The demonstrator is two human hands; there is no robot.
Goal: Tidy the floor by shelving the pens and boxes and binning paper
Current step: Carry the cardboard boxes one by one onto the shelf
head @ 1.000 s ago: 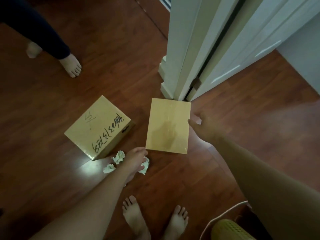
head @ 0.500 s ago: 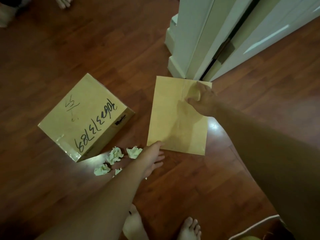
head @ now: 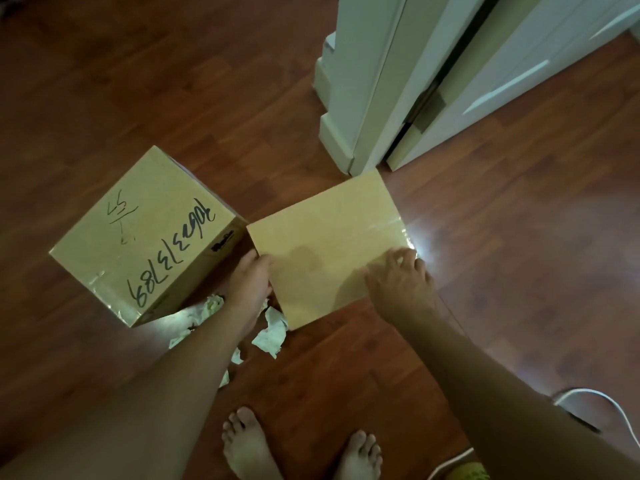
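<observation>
Since half a second ago the plain cardboard box has turned so that it lies at an angle, its near-left corner now close to the lettered box, and both hands have closed in on its two sides; before, the left hand lay low by the paper and the right hand rested near the box's far right corner.

Two boxes are in view. At the left the lettered box sits on the wooden floor with black handwritten numbers across its top. Below it, crumpled paper scraps lie scattered on the floor, about five or six pieces, some partly hidden under the forearm. The left hand presses against the plain box's left edge, fingers wrapped down around the side; how far they curl beneath cannot be told. The plain box lies between the two hands, its far corner near the foot of the white door frame. The right hand rests on the box's near-right corner, fingers spread and bent over the top. Two bare feet stand at the bottom. At the far right, one white cable curves over the floor.
</observation>
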